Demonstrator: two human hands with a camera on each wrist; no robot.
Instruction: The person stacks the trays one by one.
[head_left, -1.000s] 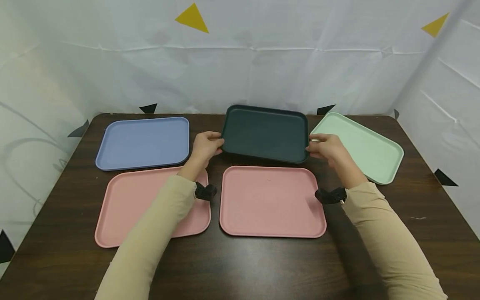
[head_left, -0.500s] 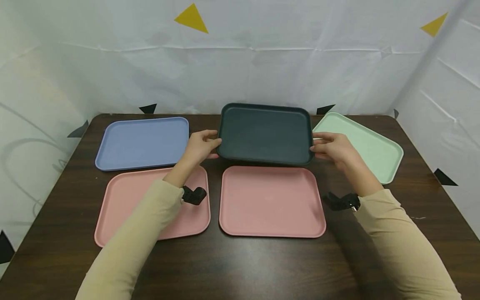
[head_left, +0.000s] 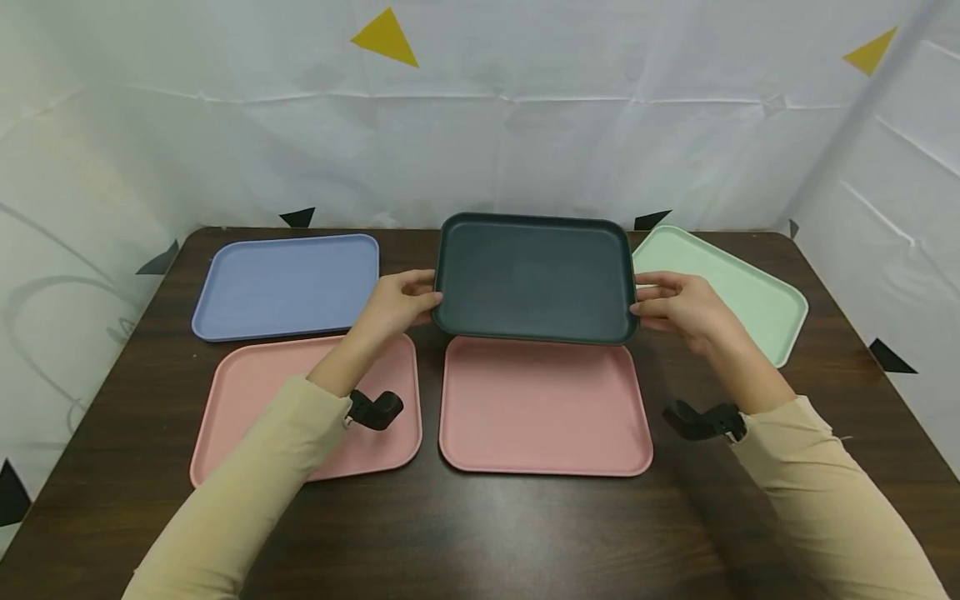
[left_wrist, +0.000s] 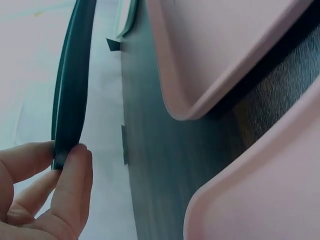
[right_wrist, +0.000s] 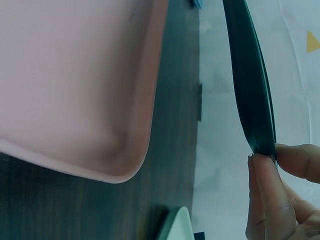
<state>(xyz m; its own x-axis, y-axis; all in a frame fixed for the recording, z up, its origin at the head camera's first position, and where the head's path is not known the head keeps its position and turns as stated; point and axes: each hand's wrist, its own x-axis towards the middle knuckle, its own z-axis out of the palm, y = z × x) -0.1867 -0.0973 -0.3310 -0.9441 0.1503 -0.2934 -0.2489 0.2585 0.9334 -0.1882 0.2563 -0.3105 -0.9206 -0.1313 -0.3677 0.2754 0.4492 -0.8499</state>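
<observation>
Both hands hold a dark green tray point(head_left: 534, 277) by its short ends, raised off the table. My left hand point(head_left: 394, 305) pinches its left edge, thumb on top and fingers beneath. At the opposite edge my right hand point(head_left: 686, 308) grips it the same way. The wrist views show the dark green tray point(left_wrist: 74, 80) edge-on, with daylight between it and the table. Below its near edge lies a pink tray point(head_left: 546, 408), whose back rim is covered by the dark one in the head view.
A second pink tray point(head_left: 375, 433) lies under my left forearm. Behind it sits a blue tray point(head_left: 288, 287). A light green tray point(head_left: 738, 292) lies askew at the back right of the dark wooden table point(head_left: 480, 542). White sheeting point(head_left: 495, 158) hangs behind.
The dark green tray has come up off the table and nearer to me, now overlapping the pink tray's back rim. Both hands have moved with it, slightly farther apart.
</observation>
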